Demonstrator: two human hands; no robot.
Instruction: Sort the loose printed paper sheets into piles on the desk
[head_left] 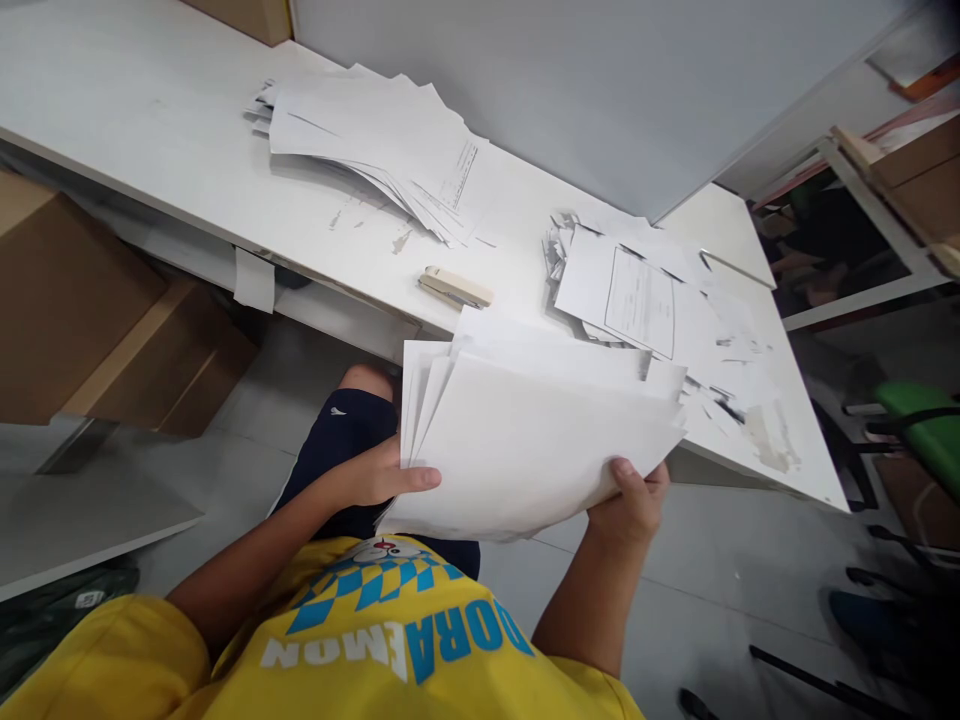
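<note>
A loose stack of white paper sheets (pixel 525 440) is held over my lap, its edges fanned and uneven. My left hand (pixel 390 472) grips the stack's left side, thumb on top and fingers hidden underneath. On the right side, my right hand (pixel 634 495) pinches the lower right edge between thumb and fingers. Just beyond the stack, a cream stapler (pixel 455 287) lies on the white table (pixel 375 255). A fanned pile of papers (pixel 367 130) rests behind it to the left. Another pile with printed sheets (pixel 637 295) lies to the right.
Cardboard boxes (pixel 67 300) stand at the left below the table edge. A grey partition (pixel 525 100) rises behind the table. Loose paper scraps (pixel 720 400) lie near the table's right end. A green chair (pixel 926 420) is at the far right.
</note>
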